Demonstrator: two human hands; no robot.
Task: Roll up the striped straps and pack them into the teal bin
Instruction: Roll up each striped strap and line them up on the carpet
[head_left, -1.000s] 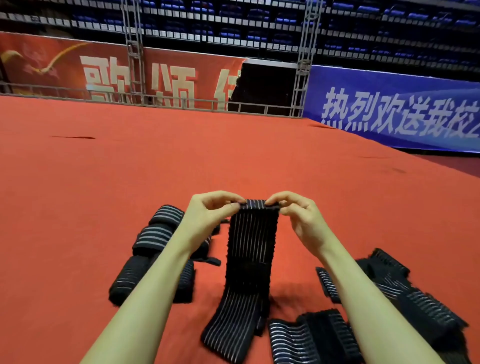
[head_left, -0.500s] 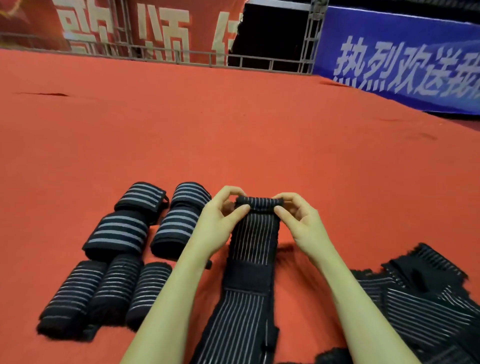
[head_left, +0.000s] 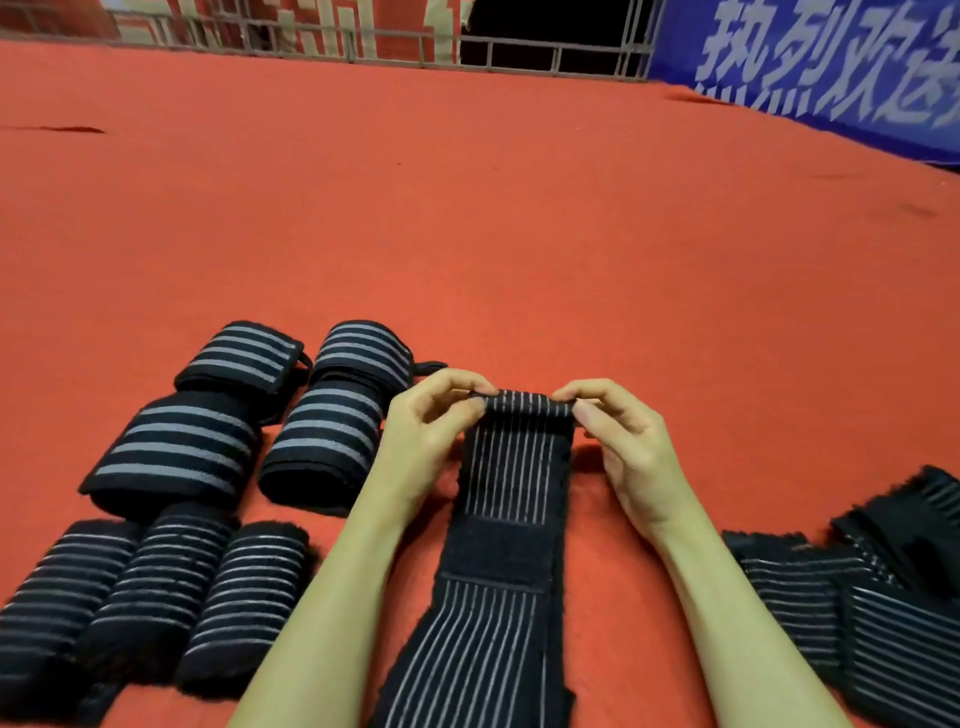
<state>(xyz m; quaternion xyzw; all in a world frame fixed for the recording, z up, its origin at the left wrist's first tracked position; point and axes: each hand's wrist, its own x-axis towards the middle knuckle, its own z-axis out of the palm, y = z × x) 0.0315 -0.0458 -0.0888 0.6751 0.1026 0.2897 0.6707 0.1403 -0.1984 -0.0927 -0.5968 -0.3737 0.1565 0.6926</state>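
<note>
A long black strap with thin white stripes (head_left: 511, 467) runs from its far end toward me across the red carpet, with a plain black patch across its middle. My left hand (head_left: 431, 431) pinches the left side of its far end, which is folded over into a small roll. My right hand (head_left: 618, 436) pinches the right side of that same roll. Several rolled striped straps (head_left: 208, 467) lie in rows to the left of my left arm. A heap of unrolled straps (head_left: 883, 587) lies to the right. No teal bin is in view.
Red carpet (head_left: 519, 234) stretches far ahead. A metal railing (head_left: 519, 52) with red banners stands at the back, and a blue banner (head_left: 831, 67) with white characters runs along the back right.
The view has tilted down and the rolled straps at left have come fully into sight. Both hands stay pinched on the strap's far end, which now shows a small rolled fold.
</note>
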